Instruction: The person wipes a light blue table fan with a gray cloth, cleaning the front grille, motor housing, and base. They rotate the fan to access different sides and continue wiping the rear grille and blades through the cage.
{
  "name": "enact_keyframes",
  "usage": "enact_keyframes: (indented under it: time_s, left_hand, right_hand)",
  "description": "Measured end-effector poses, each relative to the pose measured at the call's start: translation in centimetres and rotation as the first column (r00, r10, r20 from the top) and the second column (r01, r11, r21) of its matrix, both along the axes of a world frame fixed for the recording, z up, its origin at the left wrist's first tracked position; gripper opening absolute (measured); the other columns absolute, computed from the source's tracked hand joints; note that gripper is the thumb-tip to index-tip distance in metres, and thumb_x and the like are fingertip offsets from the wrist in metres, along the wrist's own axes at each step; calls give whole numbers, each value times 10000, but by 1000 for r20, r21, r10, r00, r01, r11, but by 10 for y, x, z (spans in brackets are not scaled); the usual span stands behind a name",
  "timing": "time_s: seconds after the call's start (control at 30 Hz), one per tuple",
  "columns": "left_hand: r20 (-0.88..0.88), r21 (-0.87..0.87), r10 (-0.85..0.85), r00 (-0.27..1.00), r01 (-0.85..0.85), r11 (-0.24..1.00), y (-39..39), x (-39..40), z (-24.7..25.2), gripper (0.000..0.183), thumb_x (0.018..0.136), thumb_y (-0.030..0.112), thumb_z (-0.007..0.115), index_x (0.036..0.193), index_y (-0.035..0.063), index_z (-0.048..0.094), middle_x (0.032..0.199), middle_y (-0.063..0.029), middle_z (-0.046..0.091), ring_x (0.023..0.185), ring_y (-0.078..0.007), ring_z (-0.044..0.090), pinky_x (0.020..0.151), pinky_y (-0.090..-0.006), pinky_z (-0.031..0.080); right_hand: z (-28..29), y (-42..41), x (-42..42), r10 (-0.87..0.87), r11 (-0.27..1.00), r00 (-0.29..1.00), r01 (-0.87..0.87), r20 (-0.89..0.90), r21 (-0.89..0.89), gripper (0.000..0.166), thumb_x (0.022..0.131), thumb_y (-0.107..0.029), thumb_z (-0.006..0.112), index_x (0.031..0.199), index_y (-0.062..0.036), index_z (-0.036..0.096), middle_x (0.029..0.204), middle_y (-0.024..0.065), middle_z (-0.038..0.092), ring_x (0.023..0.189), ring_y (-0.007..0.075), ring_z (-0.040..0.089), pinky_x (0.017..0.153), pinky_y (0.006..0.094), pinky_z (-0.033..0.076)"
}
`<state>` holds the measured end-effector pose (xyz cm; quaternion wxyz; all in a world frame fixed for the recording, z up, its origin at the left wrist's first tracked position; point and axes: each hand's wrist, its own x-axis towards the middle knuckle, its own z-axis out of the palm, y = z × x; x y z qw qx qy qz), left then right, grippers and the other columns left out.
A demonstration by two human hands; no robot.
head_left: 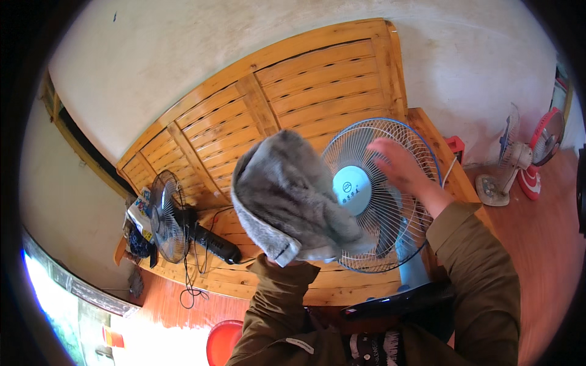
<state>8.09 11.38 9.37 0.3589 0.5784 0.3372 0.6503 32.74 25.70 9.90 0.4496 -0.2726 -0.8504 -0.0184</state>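
A grey plush cloth (293,196) hangs in front of me, draped over my left hand (280,262). Only a sliver of that hand shows below the cloth's pale hem, and its fingers are hidden. To the right stands a pedestal-type electric fan (352,190) with a round wire grille, a light blue hub and a blue rim. The cloth overlaps the left side of this grille in view. My right hand (397,167) is at the grille's upper right, fingers apart and holding nothing. Whether it touches the wires, I cannot tell.
Behind is a slatted wooden bench (320,82). On its seat, a black fan (169,217) lies with a loose cord. Two more fans, one white (512,158) and one red (545,142), stand at right. A red basin (223,343) is on the floor below.
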Motion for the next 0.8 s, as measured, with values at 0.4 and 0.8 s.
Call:
enact_keyframes:
  time_s: [0.4,0.8]
  left_hand:
    - [-873,444,453,182,-90,892,44,115,-49,582,857,346,518,1361,86,385,1431,-156,334,1356,-321,253,1080,-498,247]
    - [-664,188,366,652,-328,926,-42,95,-176,395,815,306,596,1107,41,588,1273,-190,464,1218,-333,415,1000,-511,314]
  right_hand:
    - [-9,38,38,-471,827,823,286,-319,-484,309,867,-167,499,1139,-25,539,1158,192,572,1105,343,521,930,401,412]
    - [7,36,53,-442,782,884,298,-150,-548,487,852,-382,529,1123,23,554,1124,210,595,1062,337,558,905,391,426]
